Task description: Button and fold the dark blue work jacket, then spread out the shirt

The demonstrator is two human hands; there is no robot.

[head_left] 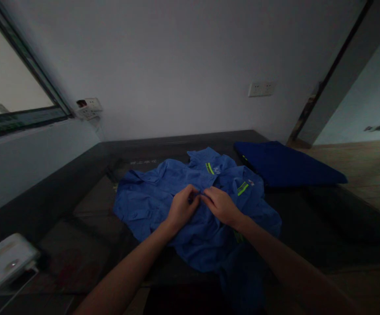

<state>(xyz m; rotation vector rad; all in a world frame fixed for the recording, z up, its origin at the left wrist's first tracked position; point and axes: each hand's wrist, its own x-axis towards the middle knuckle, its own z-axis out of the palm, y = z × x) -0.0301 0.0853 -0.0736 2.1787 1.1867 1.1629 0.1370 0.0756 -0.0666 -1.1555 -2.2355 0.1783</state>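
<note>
A blue work jacket (163,188) with yellow-green stripes and white lettering lies spread and rumpled on the dark table, part of it hanging over the front edge. Near its middle, my left hand (184,204) pinches the fabric between thumb and fingers. My right hand (221,204) also pinches the jacket, its fingertips almost meeting those of the left. Whatever small detail of the jacket sits between the fingertips is hidden.
A folded dark blue cloth item (288,164) lies on the table's right side. At the front left stands a white box-like device (9,258) with a cable. Wall sockets (261,89) are on the wall behind the table (88,223).
</note>
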